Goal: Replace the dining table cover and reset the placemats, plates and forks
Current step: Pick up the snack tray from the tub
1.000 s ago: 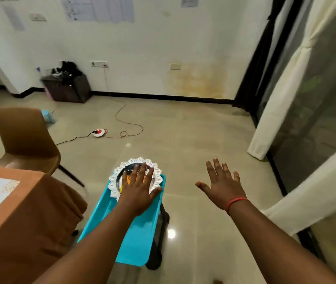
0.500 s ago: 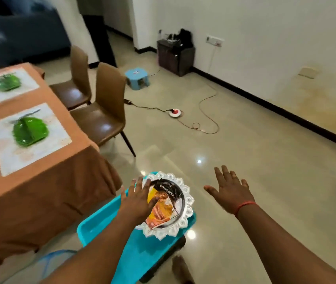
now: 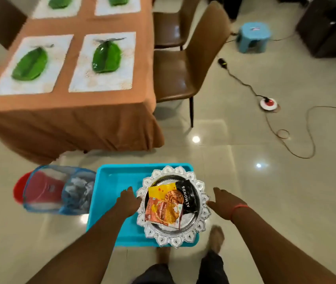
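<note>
An ornate silver plate [image 3: 173, 240] holding snack packets [image 3: 164, 208] rests on a turquoise tray [image 3: 111, 185] just in front of me. My left hand [image 3: 129, 201] grips its left rim, and my right hand [image 3: 224, 201] closes on its right rim. Beyond them stands the dining table under a brown cover [image 3: 70, 119]. White placemats [image 3: 101, 83] lie on it, each with a green leaf-shaped plate [image 3: 106, 57] and a fork [image 3: 109, 40] above the plate.
A blue mesh basket [image 3: 60, 189] with a red item inside stands left of the turquoise tray. Two brown chairs [image 3: 183, 74] stand at the table's right side. A blue stool [image 3: 253, 36] and a cable with a round socket [image 3: 268, 103] lie on the tiled floor at right.
My view has swung left and down onto the table. My right hand, open and apart from the silver plate before, has come onto its right rim; my left hand stays on the left rim.
</note>
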